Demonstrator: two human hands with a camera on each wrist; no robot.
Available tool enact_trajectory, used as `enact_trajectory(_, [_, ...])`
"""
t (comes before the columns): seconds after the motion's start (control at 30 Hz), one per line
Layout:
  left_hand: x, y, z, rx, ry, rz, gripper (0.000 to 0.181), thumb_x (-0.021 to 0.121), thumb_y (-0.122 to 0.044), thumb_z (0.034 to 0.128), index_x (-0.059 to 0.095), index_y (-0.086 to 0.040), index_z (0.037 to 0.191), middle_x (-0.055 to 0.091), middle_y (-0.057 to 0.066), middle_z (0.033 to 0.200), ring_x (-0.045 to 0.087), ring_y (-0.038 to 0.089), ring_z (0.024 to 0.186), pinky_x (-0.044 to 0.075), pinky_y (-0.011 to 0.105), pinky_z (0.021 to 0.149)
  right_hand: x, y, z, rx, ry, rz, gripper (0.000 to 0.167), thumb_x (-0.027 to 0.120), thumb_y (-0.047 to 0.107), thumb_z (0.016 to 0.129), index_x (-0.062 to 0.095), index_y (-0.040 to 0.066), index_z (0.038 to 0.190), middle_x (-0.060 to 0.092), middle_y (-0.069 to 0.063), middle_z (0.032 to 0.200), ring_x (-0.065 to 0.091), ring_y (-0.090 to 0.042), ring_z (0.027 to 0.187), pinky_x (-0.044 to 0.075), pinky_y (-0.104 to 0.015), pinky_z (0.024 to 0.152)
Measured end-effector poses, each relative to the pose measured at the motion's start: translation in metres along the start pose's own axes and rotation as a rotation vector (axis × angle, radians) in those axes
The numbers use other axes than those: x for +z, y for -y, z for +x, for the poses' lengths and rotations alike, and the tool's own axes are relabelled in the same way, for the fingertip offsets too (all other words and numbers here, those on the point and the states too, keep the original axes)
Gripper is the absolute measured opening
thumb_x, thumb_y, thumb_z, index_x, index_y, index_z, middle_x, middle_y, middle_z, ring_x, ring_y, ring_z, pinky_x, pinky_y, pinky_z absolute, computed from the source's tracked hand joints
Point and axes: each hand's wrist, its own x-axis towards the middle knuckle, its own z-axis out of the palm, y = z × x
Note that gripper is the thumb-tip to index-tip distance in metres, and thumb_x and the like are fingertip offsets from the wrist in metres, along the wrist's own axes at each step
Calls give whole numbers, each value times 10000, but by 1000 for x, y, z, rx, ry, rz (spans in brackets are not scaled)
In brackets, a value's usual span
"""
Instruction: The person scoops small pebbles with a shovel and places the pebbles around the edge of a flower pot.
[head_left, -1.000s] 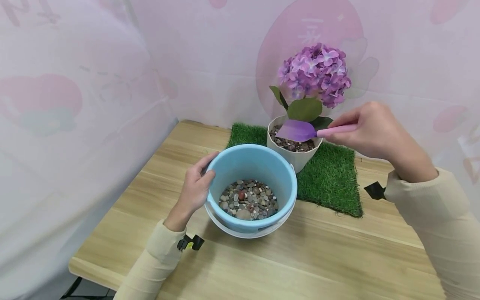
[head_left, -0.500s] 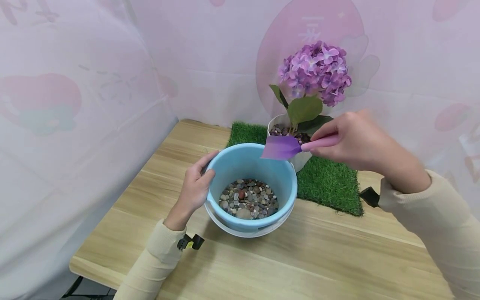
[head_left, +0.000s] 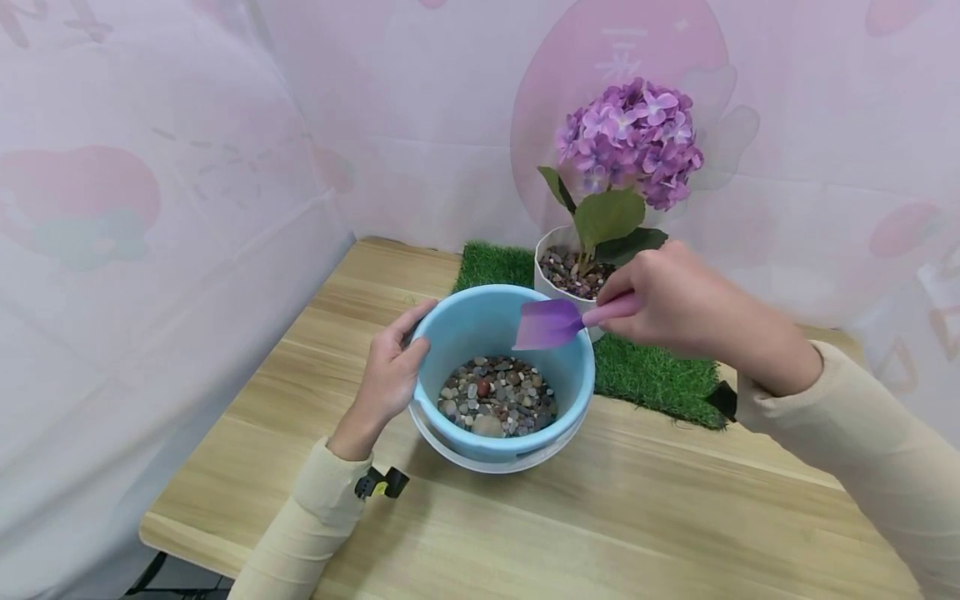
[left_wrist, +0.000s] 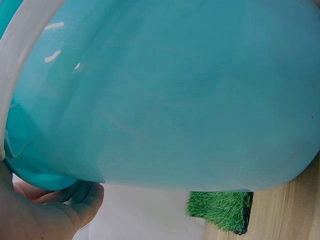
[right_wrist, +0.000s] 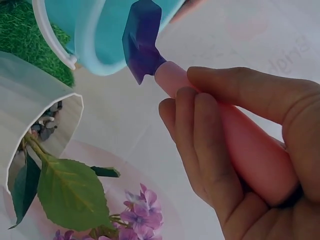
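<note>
A light blue bucket [head_left: 431, 379] with a white handle stands on the table, pebbles [head_left: 498, 398] covering its bottom. My left hand [head_left: 390, 367] grips the left side of its rim, thumb over the edge and fingers outside. In my right hand [head_left: 667, 300] is a small trowel with a pink handle and purple blade [head_left: 549, 323], its blade over the right part of the bucket's opening. The right wrist view shows thumb and fingers wrapped round the pink handle [right_wrist: 255, 155]. Behind the bucket, a white pot [head_left: 550, 287] holds a purple hydrangea [head_left: 630, 142] with small stones round its stem.
A green artificial grass mat [head_left: 660, 383] lies under the pot and behind the bucket. The wooden table [head_left: 600, 517] ends at the left in a rounded corner. White and pink printed cloth [head_left: 420, 125] hangs behind and at the left.
My right hand has brought the trowel from above the pot leftward and down to over the bucket. The left hand has stayed on the bucket's rim.
</note>
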Motion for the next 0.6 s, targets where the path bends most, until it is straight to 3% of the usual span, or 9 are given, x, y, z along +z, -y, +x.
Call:
enact_trajectory(0.37, [0, 0, 0, -2, 3, -6, 519, 459, 15, 1018, 500, 31, 1535, 556, 229, 1547, 581, 396, 1400, 561, 456, 1112, 19, 9, 13, -56, 72, -37, 94, 812, 109, 896, 820, 81, 806, 729, 27, 696, 596, -59, 572, 551, -225, 520])
enact_trajectory(0.6, [0, 0, 0, 1, 0, -2, 517, 462, 12, 1021, 502, 27, 1536, 555, 223, 1550, 579, 395, 1404, 557, 458, 1119, 32, 15, 23, -78, 124, -83, 177, 792, 75, 898, 770, 90, 723, 665, 30, 633, 541, -112, 589, 494, -244, 518])
